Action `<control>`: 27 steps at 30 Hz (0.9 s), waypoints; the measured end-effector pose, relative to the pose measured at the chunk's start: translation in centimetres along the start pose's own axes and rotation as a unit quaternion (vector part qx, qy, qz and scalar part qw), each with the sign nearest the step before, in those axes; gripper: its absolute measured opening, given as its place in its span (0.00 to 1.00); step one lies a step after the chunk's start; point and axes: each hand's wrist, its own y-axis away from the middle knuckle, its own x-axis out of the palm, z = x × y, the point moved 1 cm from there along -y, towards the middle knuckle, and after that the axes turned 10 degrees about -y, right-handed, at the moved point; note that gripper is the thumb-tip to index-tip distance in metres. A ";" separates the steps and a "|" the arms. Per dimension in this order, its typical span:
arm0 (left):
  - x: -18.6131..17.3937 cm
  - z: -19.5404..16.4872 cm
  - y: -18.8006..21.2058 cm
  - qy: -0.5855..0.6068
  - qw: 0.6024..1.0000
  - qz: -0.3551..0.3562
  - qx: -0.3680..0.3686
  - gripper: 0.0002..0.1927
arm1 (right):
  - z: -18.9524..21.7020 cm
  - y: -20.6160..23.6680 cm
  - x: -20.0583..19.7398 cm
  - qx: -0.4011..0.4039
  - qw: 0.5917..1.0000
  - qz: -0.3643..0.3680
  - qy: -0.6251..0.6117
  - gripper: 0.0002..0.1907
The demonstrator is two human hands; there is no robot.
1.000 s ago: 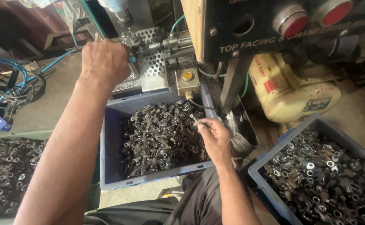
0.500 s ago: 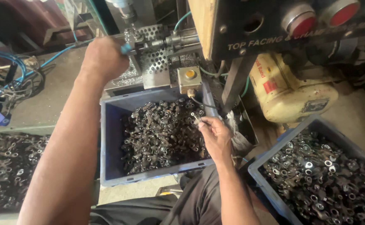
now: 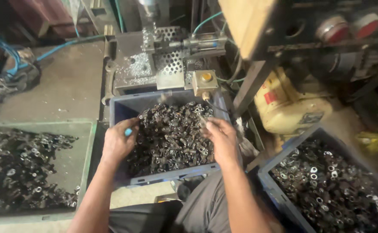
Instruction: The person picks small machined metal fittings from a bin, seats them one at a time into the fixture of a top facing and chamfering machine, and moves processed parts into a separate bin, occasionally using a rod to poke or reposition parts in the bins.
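At the far left a green tray [image 3: 85,129] lies low beside the person, spread with a thin layer of dark metal rings and small parts [image 3: 21,172]. Next comes the left hand [image 3: 119,143], resting over the left rim of the blue crate [image 3: 124,103]; its fingers are curled around something small with a light-blue tip, though what it is cannot be made out. The crate sits in front of the person's lap and is heaped with small dark metal parts [image 3: 171,133], short, tube-like pieces, oily-looking and tangled together. These will likely feel hard and stiff, light one at a time but heavy as a heap, and slick with oil, so a firm pinch across the body of a single piece would seem safer than scooping. The right hand [image 3: 222,139] hovers over the right side of the heap, fingers pressed together and pinching one small part at the tips. Behind the crate stands a drilling machine with a perforated plate [image 3: 171,60] dusted with shavings and a small box with a yellow button [image 3: 205,80]. To the right sit a yellowish motor housing [image 3: 292,108] and a second blue crate [image 3: 284,203] full of shinier rings.
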 end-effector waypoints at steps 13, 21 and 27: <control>-1.2 0.7 -0.1 0.104 0.993 -0.048 -0.028 0.13 | -2.1 -14.2 16.0 -0.013 0.997 -0.003 -0.081 0.08; -1.7 1.0 -0.4 0.126 0.991 -0.033 -0.034 0.12 | -3.5 -22.4 17.6 -0.035 0.993 -0.029 -0.106 0.11; -1.7 1.3 -0.5 0.149 0.988 -0.028 -0.032 0.12 | -3.2 -23.5 18.4 -0.044 0.995 -0.017 -0.082 0.09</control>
